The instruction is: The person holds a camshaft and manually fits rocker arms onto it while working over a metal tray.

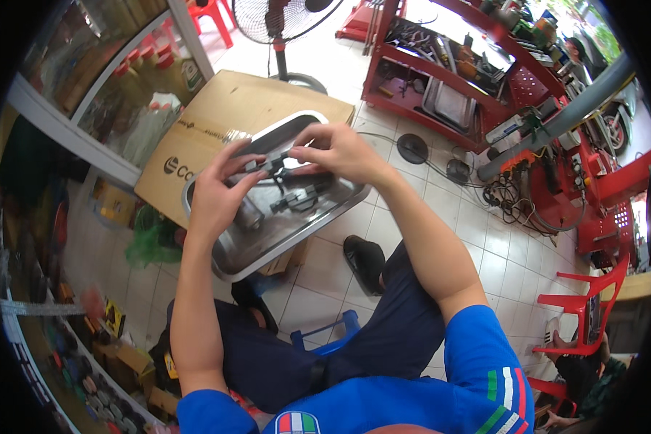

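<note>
Over a grey metal tray (257,266), both of my hands meet at a small dark metal part (273,165), too small to name. My left hand (223,184) pinches its left end between thumb and fingers. From the other side, my right hand (336,150) has its fingertips closed on the right end. Beneath them in the tray lies a dark and silver metal piece (296,199). A rounded silver metal piece (249,215) rests nearer the left wrist. My fingers partly hide the tray's far half.
The tray sits on a large cardboard box (224,101). Behind stands a fan (278,43); a red tool cart (441,79) full of tools is at the far right. Cables (510,199) lie on the tiles. A blue stool (325,334) is below me, and a person sits at right.
</note>
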Tool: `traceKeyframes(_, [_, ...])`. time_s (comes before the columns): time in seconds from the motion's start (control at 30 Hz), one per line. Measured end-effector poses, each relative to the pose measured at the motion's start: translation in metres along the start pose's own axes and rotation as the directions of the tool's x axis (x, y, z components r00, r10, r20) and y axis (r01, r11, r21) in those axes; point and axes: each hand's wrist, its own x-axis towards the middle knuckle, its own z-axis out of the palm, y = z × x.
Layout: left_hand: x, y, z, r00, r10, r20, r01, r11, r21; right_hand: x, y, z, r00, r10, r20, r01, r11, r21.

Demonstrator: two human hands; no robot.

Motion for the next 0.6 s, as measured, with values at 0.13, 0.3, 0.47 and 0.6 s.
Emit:
traceKeyframes(0.13, [0.001, 0.0, -0.002, 1.0, -0.008, 0.011, 0.007, 0.999, 0.043, -0.001, -0.003, 0.002, 0.993, -0.096, -0.075, 0.096, 0.995, -0.007])
traceKeyframes(0.3, [-0.001, 0.009, -0.001, 0.998, -0.06, 0.033, 0.06, 0.998, 0.019, 0.0, -0.001, 0.0, 1.0, -0.008, -0.016, 0.008, 1.0, 0.018])
traceKeyframes(0.47, [0.0, 0.01, -0.001, 0.998, -0.065, 0.025, 0.064, 0.998, 0.028, -0.002, -0.004, 0.001, 0.993, -0.106, -0.052, 0.102, 0.993, -0.065])
traceKeyframes(0.6, [0.0, 0.004, -0.002, 0.998, -0.055, 0.036, 0.056, 0.998, -0.022, -0.004, -0.006, 0.002, 0.995, -0.095, -0.019, 0.094, 0.995, -0.045])
